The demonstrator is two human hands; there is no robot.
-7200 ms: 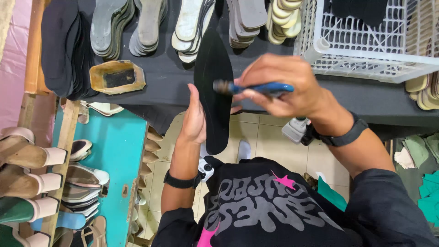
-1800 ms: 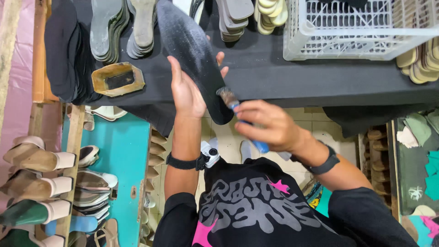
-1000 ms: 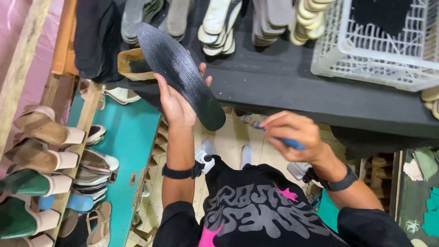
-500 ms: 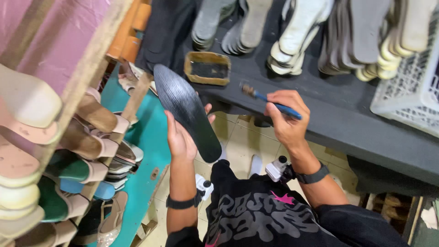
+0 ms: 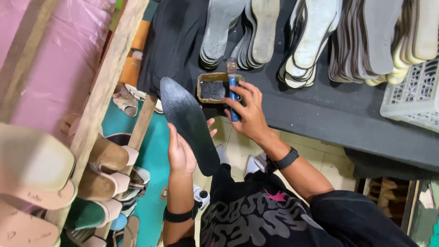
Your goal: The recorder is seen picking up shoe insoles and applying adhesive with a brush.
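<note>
My left hand point(image 5: 182, 148) holds a long black shoe insole point(image 5: 188, 121) upright, its pointed end up and its dark face toward me. My right hand point(image 5: 249, 114) grips a blue-handled brush point(image 5: 232, 93) and reaches over the edge of the dark workbench point(image 5: 329, 114). The brush head rests on the rim of a small rectangular tin point(image 5: 218, 87) that holds dark glue. Both wrists carry black bands.
Stacks of grey, white and beige insoles point(image 5: 315, 41) lie along the bench's back. A white plastic basket point(image 5: 414, 98) sits at the right. A wooden rack of finished shoes point(image 5: 98, 169) stands at my left over a teal surface. Black sheet material point(image 5: 171, 41) hangs beside the tin.
My view swung left and down toward the shoe rack. My right hand moved the brush from beside the insole up to the glue tin. The left hand keeps the insole.
</note>
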